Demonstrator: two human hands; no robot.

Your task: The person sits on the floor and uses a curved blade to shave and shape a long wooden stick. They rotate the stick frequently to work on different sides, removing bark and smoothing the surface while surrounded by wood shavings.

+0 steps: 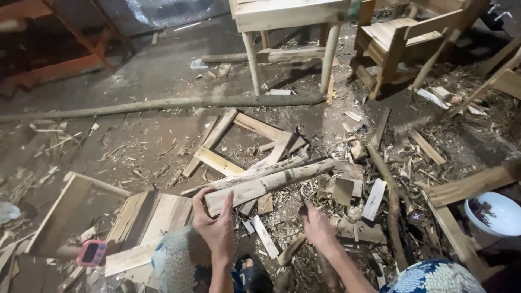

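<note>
A dirt floor littered with wood chips and offcuts filled the frame, with a long thin grey pole lying across its upper half. At the top centre stood a pale wooden table, and to the upper right a small unfinished wooden chair. A shallow open wooden box lay at lower left, a white bowl at the right edge.

In the lower centre a rough split length of pale timber slanted up to the right. The left hand was closed around its lower end, fingers curled over the edge. The right hand gripped a dark wooden tool handle; its head was hidden. A small pink timer sat at lower left.

Judging from this, trimming the timber well called for a steady hold, with the fingers kept clear of the working edge.
</note>
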